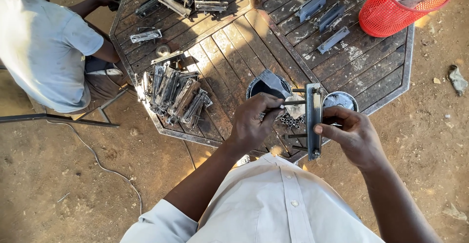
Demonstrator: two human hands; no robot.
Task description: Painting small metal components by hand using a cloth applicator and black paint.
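- Hands at the near edge of a worn octagonal wooden-slat table with a metal rim (391,84); I look straight down on them from above.
- My right hand (354,135) is closed around a flat grey steel bar standing on end (313,118), thumb pressed across its face. Thin rods stick out of the bar to the left.
- My left hand (254,123) pinches the end of one thin metal rod (293,103) that runs into the bar. The fingertips curl under, so I cannot make out exactly how they sit on it.
- Just behind the bar lie two round dark metal dishes (340,99), partly hidden by the hands, and a cluster of short metal tubes (291,121) between my hands.
- To the left, a heap of dull, scuffed folded steel brackets (173,96) lies near the table edge; more metal pieces in shadow at the far side are cut off by the frame.
- A red plastic mesh basket (391,13) stands at the far right, its top cut off, with a grey cloth inside.
- A seated person in a pale blue shirt (41,47) is at the left, only partly in view.
- Sandy ground surrounds the table, with a thin cable (97,162) trailing over it.
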